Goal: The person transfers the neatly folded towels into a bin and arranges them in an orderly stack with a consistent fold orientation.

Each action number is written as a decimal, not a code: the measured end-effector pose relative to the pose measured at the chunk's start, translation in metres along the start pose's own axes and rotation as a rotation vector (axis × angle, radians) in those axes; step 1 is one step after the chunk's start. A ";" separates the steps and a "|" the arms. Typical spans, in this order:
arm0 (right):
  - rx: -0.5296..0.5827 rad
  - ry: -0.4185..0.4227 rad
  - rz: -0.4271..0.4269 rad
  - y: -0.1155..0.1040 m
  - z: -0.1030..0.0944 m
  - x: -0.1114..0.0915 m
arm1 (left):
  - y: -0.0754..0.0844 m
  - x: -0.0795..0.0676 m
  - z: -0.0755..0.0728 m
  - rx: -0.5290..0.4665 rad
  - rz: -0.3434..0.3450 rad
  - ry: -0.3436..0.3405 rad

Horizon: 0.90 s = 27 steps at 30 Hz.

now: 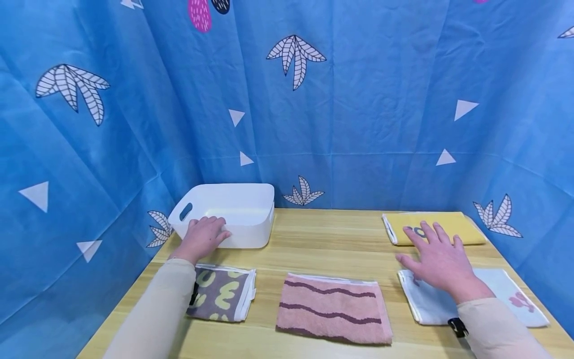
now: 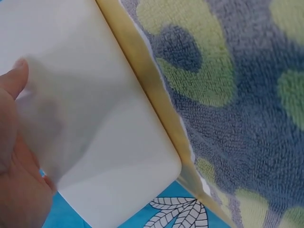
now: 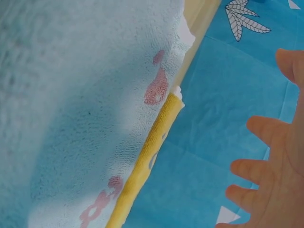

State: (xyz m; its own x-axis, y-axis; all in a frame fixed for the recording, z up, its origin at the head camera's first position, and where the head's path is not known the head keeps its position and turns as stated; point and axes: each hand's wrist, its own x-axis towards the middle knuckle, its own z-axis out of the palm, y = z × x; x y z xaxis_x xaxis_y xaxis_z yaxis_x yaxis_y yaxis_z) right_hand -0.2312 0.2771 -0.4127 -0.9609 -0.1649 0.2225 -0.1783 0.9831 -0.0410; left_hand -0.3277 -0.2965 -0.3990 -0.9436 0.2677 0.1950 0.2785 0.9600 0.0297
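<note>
At the back left, my left hand (image 1: 204,239) grips the near rim of a white plastic basket (image 1: 248,237). Its thumb lies against the outer wall in the left wrist view, with the fingers mostly hidden behind that wall. Below that forearm is a folded grey towel (image 1: 221,294) with yellow-green shapes. My right hand (image 1: 441,259) hovers with spread fingers over a folded pale blue towel (image 1: 493,279) with pink prints, holding nothing. Just beyond those fingertips lies a folded yellow towel (image 1: 453,227).
A folded pink towel (image 1: 332,309) with dark wavy stripes lies at the front middle of the wooden table (image 1: 323,244). Blue patterned curtains (image 1: 381,124) enclose the back and both sides. The basket stands close to the back left corner, its visible inside holding nothing.
</note>
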 end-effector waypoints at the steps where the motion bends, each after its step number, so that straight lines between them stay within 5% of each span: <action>1: -0.001 0.000 -0.001 0.000 0.000 0.000 | 0.000 0.000 0.001 0.000 0.008 0.007; 14: 0.012 0.007 0.010 -0.001 0.000 -0.003 | 0.029 0.004 0.006 0.022 0.065 0.046; 27: 0.015 0.004 0.010 -0.003 -0.001 -0.003 | 0.084 0.021 0.008 0.059 0.158 -0.014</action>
State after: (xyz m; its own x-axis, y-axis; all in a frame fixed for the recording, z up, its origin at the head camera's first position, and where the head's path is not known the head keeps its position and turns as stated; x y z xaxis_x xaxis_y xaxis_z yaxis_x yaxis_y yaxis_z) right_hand -0.2272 0.2747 -0.4127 -0.9618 -0.1547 0.2261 -0.1717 0.9835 -0.0576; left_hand -0.3255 -0.2096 -0.4001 -0.8913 0.4164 0.1793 0.4130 0.9089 -0.0578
